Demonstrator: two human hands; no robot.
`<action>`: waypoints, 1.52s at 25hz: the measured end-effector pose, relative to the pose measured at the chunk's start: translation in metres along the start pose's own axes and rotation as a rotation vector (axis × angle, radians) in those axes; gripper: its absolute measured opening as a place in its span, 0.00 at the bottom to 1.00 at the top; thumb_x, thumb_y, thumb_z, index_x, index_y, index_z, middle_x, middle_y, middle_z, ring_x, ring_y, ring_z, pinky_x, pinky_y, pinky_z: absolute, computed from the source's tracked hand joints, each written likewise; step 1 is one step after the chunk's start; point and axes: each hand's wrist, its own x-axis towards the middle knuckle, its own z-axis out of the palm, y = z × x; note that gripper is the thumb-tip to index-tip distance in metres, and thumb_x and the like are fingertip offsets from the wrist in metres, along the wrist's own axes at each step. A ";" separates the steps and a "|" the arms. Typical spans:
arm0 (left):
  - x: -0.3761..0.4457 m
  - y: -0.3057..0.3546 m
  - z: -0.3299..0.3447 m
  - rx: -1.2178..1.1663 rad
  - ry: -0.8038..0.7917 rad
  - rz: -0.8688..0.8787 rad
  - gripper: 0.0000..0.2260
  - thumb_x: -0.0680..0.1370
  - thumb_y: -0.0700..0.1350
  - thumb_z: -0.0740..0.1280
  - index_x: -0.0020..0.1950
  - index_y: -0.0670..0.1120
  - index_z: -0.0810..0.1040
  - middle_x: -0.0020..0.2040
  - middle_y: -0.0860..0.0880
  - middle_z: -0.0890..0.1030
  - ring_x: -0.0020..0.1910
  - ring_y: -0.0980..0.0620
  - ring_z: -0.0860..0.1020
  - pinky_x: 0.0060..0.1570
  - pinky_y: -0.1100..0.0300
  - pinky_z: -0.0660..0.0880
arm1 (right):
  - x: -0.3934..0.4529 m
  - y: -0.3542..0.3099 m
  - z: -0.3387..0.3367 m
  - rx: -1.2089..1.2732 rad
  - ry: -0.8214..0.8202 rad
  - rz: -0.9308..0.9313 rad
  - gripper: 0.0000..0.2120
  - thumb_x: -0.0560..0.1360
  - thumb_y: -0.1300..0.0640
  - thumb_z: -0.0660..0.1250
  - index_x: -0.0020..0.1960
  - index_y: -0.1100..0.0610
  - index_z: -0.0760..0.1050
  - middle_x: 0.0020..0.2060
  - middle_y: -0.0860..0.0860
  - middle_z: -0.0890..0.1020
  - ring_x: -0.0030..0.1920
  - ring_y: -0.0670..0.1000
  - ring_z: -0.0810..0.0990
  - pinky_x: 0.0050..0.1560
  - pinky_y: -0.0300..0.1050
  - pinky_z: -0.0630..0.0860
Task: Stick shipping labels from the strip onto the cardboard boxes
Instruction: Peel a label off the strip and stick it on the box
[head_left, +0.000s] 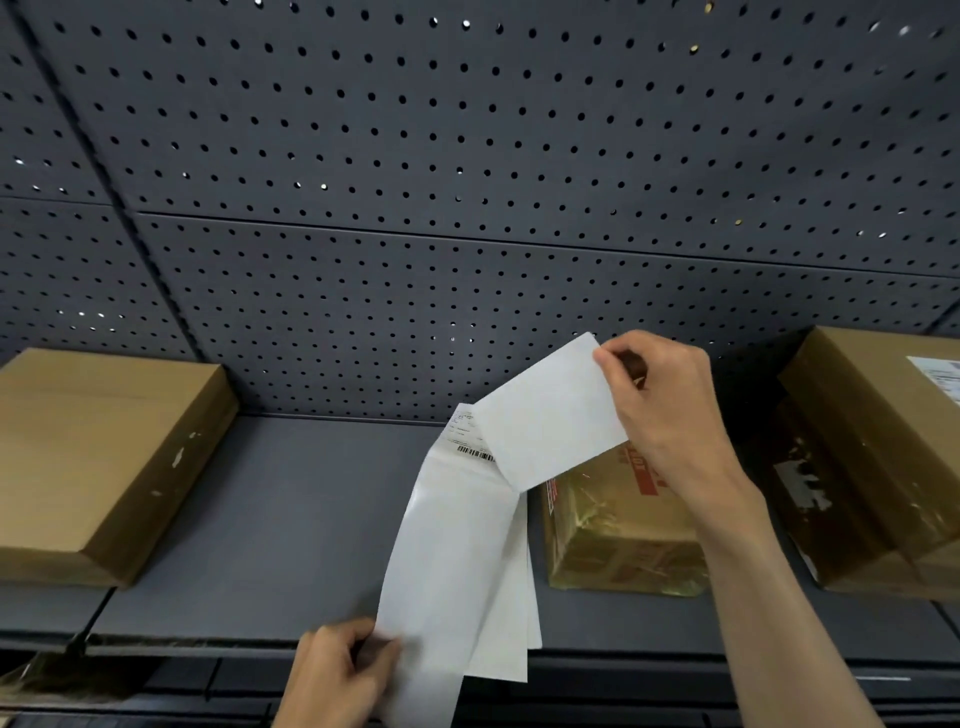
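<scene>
A white strip of labels (457, 561) hangs in front of the shelf, and my left hand (337, 675) pinches its lower end at the bottom of the view. My right hand (670, 415) grips the corner of a white label (550, 415) that is bent up and back from the strip's top; a printed label with a barcode (470, 441) shows behind it. Under my right hand sits a tape-wrapped cardboard box with red print (623, 540). A plain cardboard box (93, 457) stands on the left. A box (883, 457) at the right edge carries a label (940, 374).
The boxes rest on a dark grey shelf (291, 519) backed by a perforated grey panel (467, 208). Bare shelf surface lies between the left box and the strip. The shelf's front edge (208, 644) runs just above my left hand.
</scene>
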 end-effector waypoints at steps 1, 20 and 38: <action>0.000 -0.001 -0.001 0.039 0.012 0.022 0.04 0.64 0.52 0.74 0.36 0.55 0.81 0.26 0.61 0.77 0.32 0.64 0.77 0.31 0.74 0.68 | 0.001 -0.002 -0.003 0.003 0.018 -0.004 0.06 0.81 0.59 0.69 0.50 0.61 0.84 0.42 0.52 0.86 0.41 0.48 0.82 0.44 0.47 0.82; 0.074 0.160 -0.021 -0.939 -0.118 -0.041 0.15 0.81 0.46 0.64 0.46 0.35 0.82 0.43 0.38 0.85 0.40 0.45 0.84 0.36 0.59 0.79 | -0.079 -0.034 0.019 -0.330 0.098 -0.846 0.08 0.80 0.66 0.67 0.48 0.64 0.85 0.43 0.58 0.86 0.41 0.57 0.85 0.34 0.49 0.80; 0.066 0.169 0.015 -0.984 -0.062 0.038 0.07 0.77 0.34 0.68 0.39 0.38 0.78 0.36 0.46 0.82 0.31 0.53 0.79 0.29 0.65 0.73 | -0.068 0.009 -0.003 0.798 -0.130 0.709 0.03 0.77 0.63 0.72 0.48 0.58 0.85 0.43 0.47 0.89 0.43 0.47 0.87 0.32 0.37 0.78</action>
